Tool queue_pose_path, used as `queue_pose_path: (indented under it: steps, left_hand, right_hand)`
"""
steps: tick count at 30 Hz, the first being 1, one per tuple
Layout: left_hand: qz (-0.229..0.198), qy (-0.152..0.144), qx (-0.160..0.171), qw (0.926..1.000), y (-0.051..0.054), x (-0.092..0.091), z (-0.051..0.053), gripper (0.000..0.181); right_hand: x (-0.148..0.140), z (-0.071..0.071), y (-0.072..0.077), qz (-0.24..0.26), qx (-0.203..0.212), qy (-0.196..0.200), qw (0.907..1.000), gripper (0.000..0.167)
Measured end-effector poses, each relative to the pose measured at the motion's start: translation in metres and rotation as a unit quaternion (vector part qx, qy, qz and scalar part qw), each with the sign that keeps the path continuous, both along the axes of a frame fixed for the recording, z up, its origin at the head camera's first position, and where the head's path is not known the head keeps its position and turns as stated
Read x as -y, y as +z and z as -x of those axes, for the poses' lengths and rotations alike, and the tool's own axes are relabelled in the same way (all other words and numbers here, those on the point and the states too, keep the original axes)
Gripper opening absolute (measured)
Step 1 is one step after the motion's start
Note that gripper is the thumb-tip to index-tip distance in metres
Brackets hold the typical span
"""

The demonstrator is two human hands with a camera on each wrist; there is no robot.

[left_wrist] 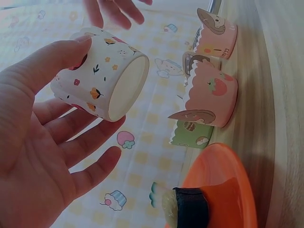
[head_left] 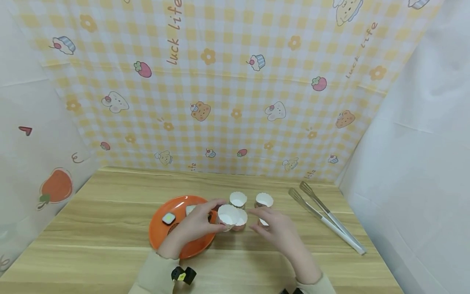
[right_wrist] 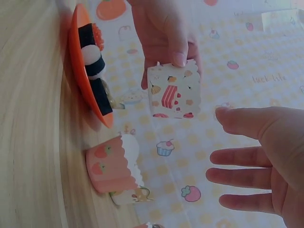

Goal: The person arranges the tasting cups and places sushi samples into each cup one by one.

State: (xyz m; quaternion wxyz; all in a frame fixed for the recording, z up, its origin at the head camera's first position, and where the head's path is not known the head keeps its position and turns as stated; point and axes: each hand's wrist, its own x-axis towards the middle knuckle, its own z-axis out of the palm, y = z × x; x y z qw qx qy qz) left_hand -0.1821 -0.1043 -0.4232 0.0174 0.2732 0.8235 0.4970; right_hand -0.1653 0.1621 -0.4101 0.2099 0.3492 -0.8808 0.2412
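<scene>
My left hand pinches a white paper baking cup between thumb and fingers, holding it above the table. Small flowers and a cake slice are printed on its side. Just to its right, my right hand has its fingers spread and holds nothing. A pink baking cup with strawberries stands on the table behind the held one. Farther back is a green cup. Another white-lined cup stands at the back right; a further cup is partly covered by my right hand.
An orange plate lies at the left, partly under my left forearm, with several sushi pieces on it. Metal tongs lie at the right on the wooden table. A checked cloth hangs behind.
</scene>
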Motion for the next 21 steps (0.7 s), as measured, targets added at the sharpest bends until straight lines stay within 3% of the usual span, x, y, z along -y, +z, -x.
queue_pose_path:
  steps: [21]
  left_hand:
    - [0.005,-0.018,0.009,0.9998,0.000,-0.005,0.000,0.058]
  right_hand:
    - [0.016,0.003,-0.018,0.000,-0.034,0.042,0.9986,0.038]
